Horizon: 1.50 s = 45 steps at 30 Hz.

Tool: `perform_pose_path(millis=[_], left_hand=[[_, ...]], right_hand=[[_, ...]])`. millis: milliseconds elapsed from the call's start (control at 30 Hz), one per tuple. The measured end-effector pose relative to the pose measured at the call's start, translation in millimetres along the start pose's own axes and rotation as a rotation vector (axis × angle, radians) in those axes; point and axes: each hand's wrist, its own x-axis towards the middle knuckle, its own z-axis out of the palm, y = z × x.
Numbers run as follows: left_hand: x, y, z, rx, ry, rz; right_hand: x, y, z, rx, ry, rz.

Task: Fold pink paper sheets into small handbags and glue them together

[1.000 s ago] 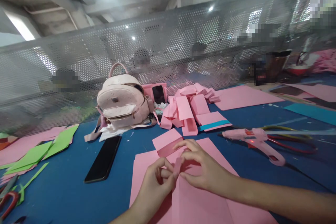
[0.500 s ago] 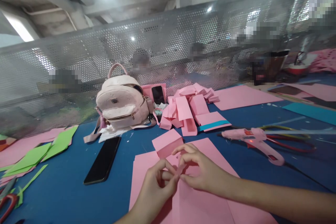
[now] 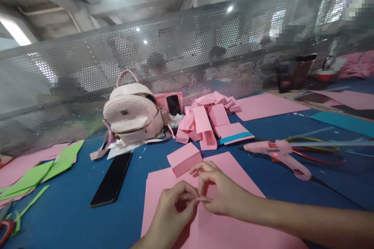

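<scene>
Low over the large pink sheets [image 3: 222, 223], my left hand [image 3: 177, 210] and my right hand [image 3: 223, 190] meet fingertip to fingertip. Both are closed in a pinch on a small pink paper piece [image 3: 202, 199], mostly covered by the fingers. Just beyond the fingers a folded pink paper box [image 3: 184, 158] rests at the top edge of the sheets. Farther back lies a heap of folded pink paper pieces [image 3: 201, 120]. A pink glue gun [image 3: 280, 155] with a lit red light lies to the right of my right hand.
A black phone [image 3: 111, 181] lies left of the sheets, behind it a pale pink backpack [image 3: 133, 113]. Green paper pieces [image 3: 62, 159] and red-handled scissors [image 3: 7, 227] are at the left. Pliers with red and yellow handles [image 3: 321, 155] lie by the glue gun. A perforated metal screen [image 3: 175, 58] stands behind.
The small pink paper piece between my fingertips has turned from slanting upward to lying nearly level. My hands have stayed close together. The whole view has shifted slightly.
</scene>
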Motion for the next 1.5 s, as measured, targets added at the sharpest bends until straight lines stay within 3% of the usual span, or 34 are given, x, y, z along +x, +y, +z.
perform_pose_path(millis=[167,367,467,667,867,1000,1133,1267,1400,1500], left_hand=[[-2.3,1.3,-2.7,0.074,-0.034,0.034],[10.4,-5.5,-6.3,-0.235,-0.017,-0.169],[15.4,-6.9,-12.6,-0.256,0.019,-0.166],[14.9,-5.2,-22.1,-0.219,0.228,-0.046],[18.1,-18.6,-22.3,-0.344,0.183,-0.078],[20.0,-23.7,-22.3,-0.357,0.164,-0.119],[19.4,-22.8,-21.1,-0.378,0.165,-0.141],[18.7,-18.5,-18.7,-0.420,0.147,-0.181],[18.5,-16.8,-17.3,-0.425,0.116,-0.174],[18.9,-15.7,-17.4,-0.421,0.107,-0.168]], right_hand=[[-0.2,-2.8,1.9,-0.002,0.022,0.041],[0.9,8.7,-7.0,-0.123,0.088,-0.099],[6.2,19.3,-17.7,-0.135,0.181,-0.114],[15.0,25.5,-28.8,0.201,0.358,0.123],[8.0,15.1,-28.4,0.457,0.167,0.311],[8.6,24.8,-26.4,0.286,0.247,0.392],[11.0,35.3,-24.1,0.042,0.339,0.355],[12.0,37.1,-24.1,-0.016,0.384,0.340],[13.6,30.0,-26.5,-0.036,0.229,0.197],[15.0,26.8,-25.8,-0.035,0.199,0.128]])
